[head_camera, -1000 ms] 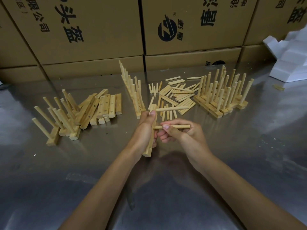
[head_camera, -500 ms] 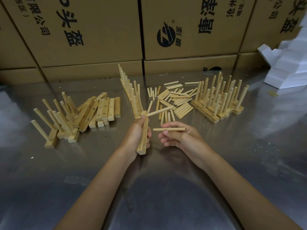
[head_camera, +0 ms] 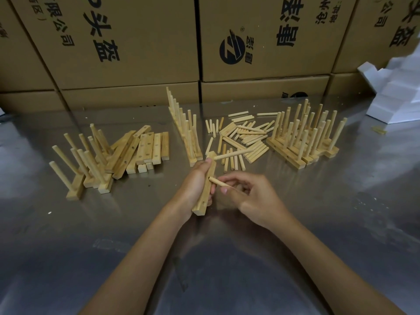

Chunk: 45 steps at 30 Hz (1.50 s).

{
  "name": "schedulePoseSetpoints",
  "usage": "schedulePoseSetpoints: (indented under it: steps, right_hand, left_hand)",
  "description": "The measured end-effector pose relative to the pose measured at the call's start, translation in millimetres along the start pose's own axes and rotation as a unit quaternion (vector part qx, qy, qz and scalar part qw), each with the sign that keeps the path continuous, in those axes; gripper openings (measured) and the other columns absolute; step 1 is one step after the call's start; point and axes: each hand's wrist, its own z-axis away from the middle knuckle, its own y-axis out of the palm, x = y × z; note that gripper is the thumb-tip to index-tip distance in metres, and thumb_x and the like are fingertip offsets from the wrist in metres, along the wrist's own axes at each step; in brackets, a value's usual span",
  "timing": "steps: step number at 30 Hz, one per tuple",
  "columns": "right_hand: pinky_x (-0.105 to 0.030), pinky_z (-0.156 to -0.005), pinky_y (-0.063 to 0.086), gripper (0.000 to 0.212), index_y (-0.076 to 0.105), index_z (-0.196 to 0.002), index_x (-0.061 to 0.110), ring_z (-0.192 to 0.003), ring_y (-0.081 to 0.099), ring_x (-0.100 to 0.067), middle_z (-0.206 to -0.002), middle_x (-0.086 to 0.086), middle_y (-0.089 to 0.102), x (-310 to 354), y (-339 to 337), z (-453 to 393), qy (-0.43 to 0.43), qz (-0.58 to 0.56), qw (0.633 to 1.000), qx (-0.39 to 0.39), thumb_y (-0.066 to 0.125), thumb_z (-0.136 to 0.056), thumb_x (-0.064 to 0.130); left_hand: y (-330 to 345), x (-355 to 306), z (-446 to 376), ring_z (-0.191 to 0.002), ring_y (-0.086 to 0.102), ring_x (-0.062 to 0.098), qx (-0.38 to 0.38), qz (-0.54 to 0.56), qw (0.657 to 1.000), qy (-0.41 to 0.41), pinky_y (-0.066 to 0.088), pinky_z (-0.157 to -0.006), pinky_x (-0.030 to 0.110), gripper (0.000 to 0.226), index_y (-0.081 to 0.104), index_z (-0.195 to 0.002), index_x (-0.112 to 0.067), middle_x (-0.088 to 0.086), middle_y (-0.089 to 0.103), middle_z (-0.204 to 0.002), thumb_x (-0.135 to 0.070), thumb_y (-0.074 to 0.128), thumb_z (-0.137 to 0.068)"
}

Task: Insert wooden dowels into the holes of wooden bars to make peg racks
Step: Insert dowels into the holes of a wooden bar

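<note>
My left hand (head_camera: 194,185) grips a wooden bar (head_camera: 205,189) held on end over the steel table. One dowel (head_camera: 231,153) sticks out to the right from the bar's upper hole. My right hand (head_camera: 247,196) pinches a second dowel (head_camera: 217,181), whose left tip sits at the bar's middle hole. A lower hole in the bar shows empty. Loose dowels (head_camera: 245,137) lie in a pile just behind my hands.
Bare drilled bars (head_camera: 145,148) lie at the left beside finished racks (head_camera: 84,169). More racks stand at centre (head_camera: 186,130) and right (head_camera: 304,135). Cardboard boxes (head_camera: 261,42) wall the back; white foam (head_camera: 400,92) sits far right on the steel table (head_camera: 341,212).
My right hand has swung its dowel from lying level and apart from the bar to pointing its tip into the middle hole. The left hand has tilted the bar slightly.
</note>
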Motion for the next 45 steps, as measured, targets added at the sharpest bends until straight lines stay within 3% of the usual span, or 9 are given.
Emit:
schedulePoseSetpoints:
  steps: [9,14,22,26,32,37,41,43,45]
  right_hand:
    - [-0.015,-0.059,0.036,0.021,0.063,-0.091,0.033,-0.068,0.053,0.008,-0.075,0.033,0.056,3.0,0.1,2.9,-0.125,0.234,0.964,-0.028,0.061,-0.088,0.012]
    - [-0.008,-0.057,0.036,0.027,0.065,-0.08,0.028,-0.064,0.057,0.004,-0.066,0.029,0.058,5.0,-0.9,0.8,-0.103,0.173,0.979,-0.01,0.059,-0.085,0.002]
    - [-0.043,-0.065,0.049,0.039,0.062,-0.064,0.035,-0.065,0.056,-0.027,-0.063,-0.002,0.062,3.9,-5.4,-9.7,-0.023,0.084,0.996,0.01,0.064,-0.085,0.002]
    - [-0.051,-0.079,0.052,0.022,0.07,-0.073,0.018,-0.074,0.062,-0.029,-0.071,-0.007,0.067,1.6,-6.0,-8.2,0.003,0.053,0.998,0.014,0.067,-0.087,0.001]
    - [-0.023,-0.05,0.048,0.013,0.079,-0.087,0.022,-0.048,0.056,-0.007,-0.067,0.002,0.073,8.6,-17.7,-7.9,0.067,-0.029,0.997,0.02,0.074,-0.087,0.01]
    - [-0.022,-0.055,0.057,0.028,0.072,-0.113,0.017,-0.067,0.073,-0.019,-0.091,-0.001,0.078,2.5,-41.8,-12.4,0.152,-0.099,0.981,0.065,0.076,-0.085,0.014]
    - [-0.021,-0.054,0.053,0.013,0.075,-0.099,0.013,-0.059,0.065,-0.008,-0.074,0.002,0.075,-28.1,-46.5,-24.9,0.236,0.037,0.97,-0.052,0.064,-0.094,0.008]
    - [-0.018,-0.054,0.045,0.012,0.076,-0.091,0.019,-0.059,0.06,-0.003,-0.07,0.01,0.071,-39.3,-37.9,-36.0,0.237,0.126,0.953,-0.139,0.065,-0.093,0.018]
    - [-0.02,-0.055,0.042,0.015,0.074,-0.084,0.025,-0.065,0.059,-0.002,-0.071,0.011,0.068,-40.5,-29.4,-47.3,0.207,0.204,0.946,-0.144,0.067,-0.09,0.037]
  left_hand:
    - [3.0,7.7,0.1,-0.04,0.043,0.009,0.025,-0.062,0.997,0.048,0.033,-0.039,0.021,0.027,0.049,-0.104,-0.018,-0.001,0.047,-0.05,-0.041,0.035,-0.107]
    - [3.9,12.1,-3.6,-0.043,0.047,0.005,0.024,-0.13,0.988,0.08,0.037,-0.042,0.022,0.029,0.048,-0.103,-0.019,-0.007,0.051,-0.051,-0.043,0.033,-0.107]
    - [7.7,18.0,-11.8,-0.049,0.05,0.007,-0.006,-0.199,0.974,0.11,0.039,-0.057,0.032,0.028,0.046,-0.095,-0.032,-0.005,0.055,-0.061,-0.053,0.029,-0.102]
    - [10.9,18.4,-7.9,-0.057,0.053,0.009,-0.02,-0.222,0.967,0.121,0.039,-0.062,0.033,0.027,0.044,-0.095,-0.035,0.0,0.053,-0.066,-0.055,0.027,-0.102]
    - [13.3,12.9,-6.0,-0.054,0.052,0.01,-0.044,-0.126,0.988,0.082,0.038,-0.058,0.032,0.025,0.051,-0.097,-0.031,-0.002,0.053,-0.06,-0.047,0.033,-0.106]
    - [-3.0,6.2,-9.0,-0.051,0.047,0.016,-0.053,-0.03,0.998,0.023,0.036,-0.052,0.029,0.033,0.056,-0.118,-0.023,0.003,0.05,-0.055,-0.046,0.035,-0.106]
    - [-15.9,0.9,-8.3,-0.039,0.04,0.011,-0.049,0.083,0.995,-0.011,0.034,-0.037,0.02,0.039,0.059,-0.113,-0.015,0.001,0.047,-0.053,-0.044,0.034,-0.107]
    - [-16.2,-1.6,-6.9,-0.04,0.038,0.012,-0.036,0.107,0.993,-0.022,0.033,-0.036,0.019,0.041,0.06,-0.112,-0.015,0.001,0.046,-0.053,-0.045,0.034,-0.107]
    - [-14.7,-3.3,-5.7,-0.04,0.039,0.012,-0.026,0.098,0.994,-0.026,0.034,-0.036,0.02,0.042,0.06,-0.117,-0.014,0.0,0.047,-0.054,-0.047,0.035,-0.106]
